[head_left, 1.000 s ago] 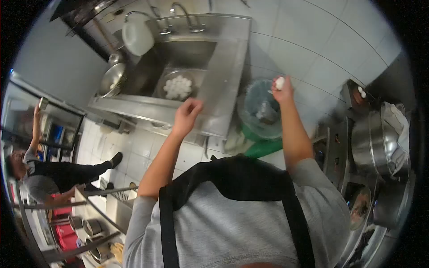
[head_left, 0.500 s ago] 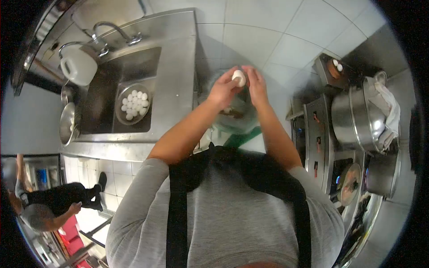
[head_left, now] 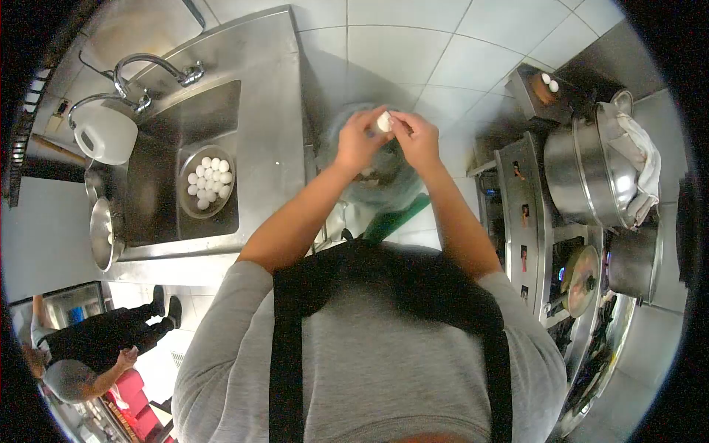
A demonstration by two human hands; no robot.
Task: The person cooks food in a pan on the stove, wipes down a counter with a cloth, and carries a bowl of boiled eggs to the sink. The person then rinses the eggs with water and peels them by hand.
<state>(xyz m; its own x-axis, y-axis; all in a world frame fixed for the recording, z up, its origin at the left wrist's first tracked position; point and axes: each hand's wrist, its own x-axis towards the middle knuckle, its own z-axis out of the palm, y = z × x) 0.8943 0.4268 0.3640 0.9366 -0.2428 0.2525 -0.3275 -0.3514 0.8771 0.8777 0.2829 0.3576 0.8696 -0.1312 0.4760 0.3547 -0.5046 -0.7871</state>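
Note:
A white egg (head_left: 384, 122) is held up between my two hands, above a clear plastic bag (head_left: 399, 177) that hangs open with bits of waste inside. My left hand (head_left: 357, 139) grips it with thumb and fingers. On its other side my right hand (head_left: 417, 139) is closed, with thumb and fingertips pinched against the egg's edge. The egg's surface looks uneven on that side, but whether a piece of shell is between those fingertips I cannot make out. Several whole white eggs (head_left: 210, 177) lie in a metal bowl (head_left: 185, 193) in the sink.
The steel sink (head_left: 255, 148) with its faucet (head_left: 159, 59) and a white plastic jug (head_left: 111, 133) is at left. A large steel pot (head_left: 572, 173) and a lidded pan (head_left: 582, 280) stand on the stove at right. A co-worker (head_left: 96, 347) is at lower left.
The egg has turned in my left hand. My right hand has gone from spread fingers beside it to a pinch at its edge. The view has shifted a little.

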